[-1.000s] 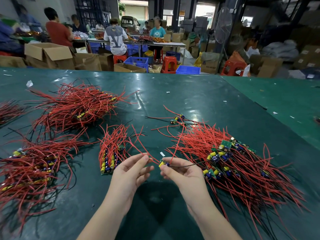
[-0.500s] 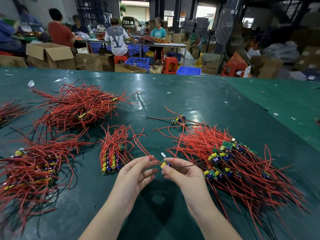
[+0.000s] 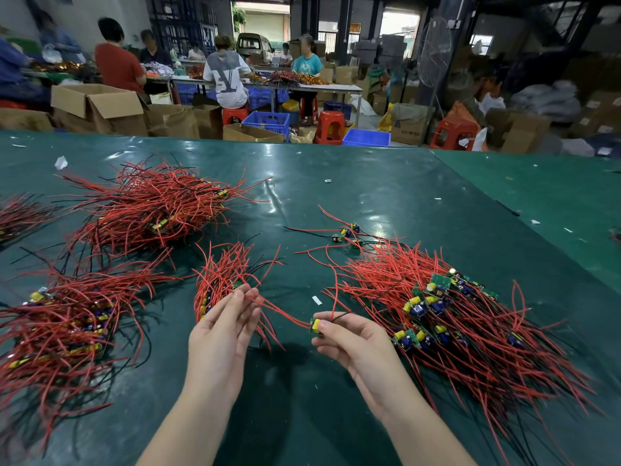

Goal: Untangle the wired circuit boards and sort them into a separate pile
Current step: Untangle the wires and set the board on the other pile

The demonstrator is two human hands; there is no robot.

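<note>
Head camera view looks down on a dark green, glossy sheet-covered desk point(image 3: 336, 203) strewn with bundles of small circuit boards trailing red and black wires. The right hand point(image 3: 353, 344) pinches one small green circuit board with a yellow component point(image 3: 316, 326) between thumb and curled fingers, holding it just above the desk near the centre foreground. A thin red wire point(image 3: 282, 311) runs leftward from that board to the left hand point(image 3: 221, 331), whose fingertips point(image 3: 250, 294) close lightly on the wire while the remaining fingers are extended and relaxed. A thin black wire point(image 3: 341, 316) leaves the board toward the right. Just beyond the left hand lies a small sorted pile of boards with red wires fanned upward point(image 3: 221, 277). To the right of the right hand sits a large tangled heap of green boards with yellow and blue components and long red wires point(image 3: 437, 307), spreading toward the lower right corner. A few loose boards with wires point(image 3: 346, 232) lie apart behind that heap. Two larger red-wire piles occupy the left: one at the near left point(image 3: 67, 317), one farther back point(image 3: 151, 206). Small white scraps point(image 3: 317, 299) dot the desk surface. In the background, seated people point(image 3: 225, 75) work at other tables among brown cardboard boxes point(image 3: 100, 105), blue plastic crates point(image 3: 268, 121) and red plastic stools point(image 3: 331, 124).
</note>
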